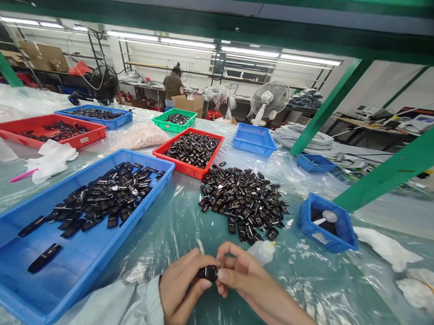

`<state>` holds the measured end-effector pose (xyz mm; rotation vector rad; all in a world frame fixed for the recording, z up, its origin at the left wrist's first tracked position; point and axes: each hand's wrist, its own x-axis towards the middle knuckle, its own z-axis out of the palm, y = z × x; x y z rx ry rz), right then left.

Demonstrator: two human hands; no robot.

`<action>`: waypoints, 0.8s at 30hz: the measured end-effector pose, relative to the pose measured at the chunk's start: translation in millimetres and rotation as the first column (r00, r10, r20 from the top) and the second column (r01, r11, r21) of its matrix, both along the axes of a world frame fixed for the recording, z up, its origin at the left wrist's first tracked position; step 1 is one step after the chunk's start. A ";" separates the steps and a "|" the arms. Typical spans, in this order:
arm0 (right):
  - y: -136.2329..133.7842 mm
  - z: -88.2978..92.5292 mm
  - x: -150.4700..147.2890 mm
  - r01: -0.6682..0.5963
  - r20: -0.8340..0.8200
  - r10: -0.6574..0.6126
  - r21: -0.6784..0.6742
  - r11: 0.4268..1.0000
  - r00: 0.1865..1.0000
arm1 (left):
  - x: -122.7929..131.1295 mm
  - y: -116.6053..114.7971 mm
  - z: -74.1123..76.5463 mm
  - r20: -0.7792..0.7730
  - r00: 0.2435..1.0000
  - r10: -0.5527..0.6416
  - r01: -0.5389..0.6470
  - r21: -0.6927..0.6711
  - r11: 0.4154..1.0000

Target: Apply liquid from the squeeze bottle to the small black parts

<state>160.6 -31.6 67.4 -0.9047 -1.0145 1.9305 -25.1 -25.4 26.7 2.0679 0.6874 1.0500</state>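
Note:
Low in front of me, my left hand point(183, 286) grips a small glossy black plastic casing point(208, 273) between thumb and fingers. My right hand point(246, 275) has its thumb and curled fingers closed at the right end of that same casing. Whether it also holds some smaller part there is hidden. Beyond my hands lies a loose pile of similar black casings point(244, 197) on the plastic-covered table. To the left, a long blue tray point(20, 288) holds more of these pieces. A small translucent bottle point(262, 252) lies just past my right hand.
Red trays point(198, 172) point(92, 137), a green tray point(173, 127) and blue bins point(253, 149) stand farther back. At right, a small blue bin point(325, 241) contains dark material and a scoop point(328, 216). A green post point(393, 165) slants beside it. A person point(173, 86) sits far behind.

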 end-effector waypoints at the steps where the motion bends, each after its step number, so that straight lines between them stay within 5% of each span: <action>1: -0.6 -0.2 0.0 -0.007 0.002 0.007 -0.001 1.000 1.000 | -0.1 -0.8 0.2 -0.002 1.000 -0.012 0.012 -0.002 1.000; 11: -2.7 -2.4 -2.3 -0.020 0.086 0.015 0.053 0.998 0.996 | -3.4 -6.4 5.8 -0.051 0.999 0.014 -0.011 0.068 0.998; 17: -8.8 3.8 -3.2 0.040 0.213 -0.101 0.275 0.960 0.972 | 11.9 -29.7 16.7 -0.077 0.941 0.329 -0.317 0.139 0.938; 21: -23.7 15.3 14.0 0.191 0.308 -0.388 0.515 0.836 0.869 | -8.2 -10.2 33.4 -0.097 0.806 0.584 -0.517 0.365 0.774; 22: -27.1 17.1 22.8 0.238 0.320 -0.481 0.572 0.785 0.816 | -18.2 0.5 35.6 -0.095 0.735 0.671 -0.558 0.477 0.679; 24: -31.2 16.4 43.9 0.324 0.336 -0.651 0.659 0.679 0.681 | -36.9 22.1 33.1 -0.117 0.473 0.873 -0.557 0.728 0.399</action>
